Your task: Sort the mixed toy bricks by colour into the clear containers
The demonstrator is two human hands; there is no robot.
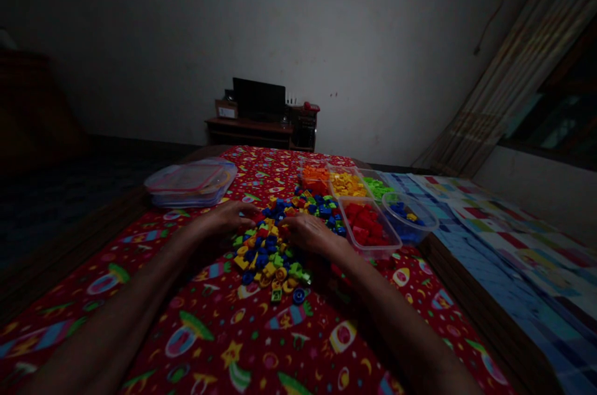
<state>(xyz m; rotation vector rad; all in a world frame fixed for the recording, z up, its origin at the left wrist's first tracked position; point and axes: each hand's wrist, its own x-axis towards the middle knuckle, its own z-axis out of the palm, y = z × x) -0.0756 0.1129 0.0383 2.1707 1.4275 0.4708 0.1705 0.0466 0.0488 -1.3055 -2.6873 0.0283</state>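
Note:
A heap of mixed toy building bricks point(265, 252) in blue, yellow, green and some red lies on a red patterned cloth point(242, 333). At the heap's left edge is my left hand point(233, 216), its fingers stretched out and a gap showing between thumb and fingers. My right hand point(305, 230) reaches over the heap from the right, fingers curled down among the bricks. Its fingertips are partly hidden, and whatever they pinch cannot be made out. Beside that hand stands a clear container of red bricks point(368, 224).
Behind it sit containers of orange bricks point(314, 178), yellow bricks point(346, 184) and green bricks point(377, 187). A round tub point(431, 221) at right holds blue bricks and a yellow one. Stacked lids point(191, 180) lie at left. A wooden edge point(485, 308) borders the right side.

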